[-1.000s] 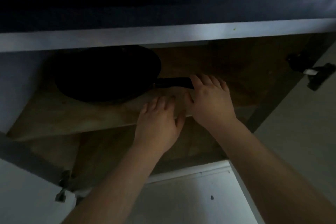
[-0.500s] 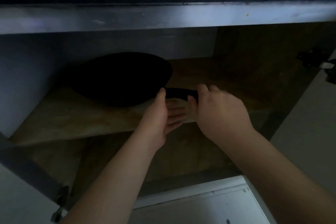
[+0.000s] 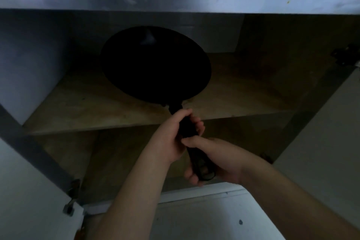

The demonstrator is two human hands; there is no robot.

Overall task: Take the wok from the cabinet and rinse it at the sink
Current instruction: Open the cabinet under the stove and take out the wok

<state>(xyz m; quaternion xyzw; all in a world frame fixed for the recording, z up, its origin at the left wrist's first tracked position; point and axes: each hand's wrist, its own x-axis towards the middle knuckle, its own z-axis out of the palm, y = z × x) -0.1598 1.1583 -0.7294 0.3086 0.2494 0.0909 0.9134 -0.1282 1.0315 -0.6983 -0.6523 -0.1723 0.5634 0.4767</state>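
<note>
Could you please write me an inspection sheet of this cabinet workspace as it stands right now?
Surface: wooden shelf inside an open cabinet; a lower level shows beneath it.
Job's things: black wok, its bowl over the shelf, its handle pointing out past the shelf edge; whether the bowl touches the shelf cannot be told.
Clutter: nothing seen.
Grips: left hand grips the handle nearer the bowl; right hand grips its end.
Cables: nothing seen.
Surroundings: dim light; hinges on the open doors; pale floor below.
</note>
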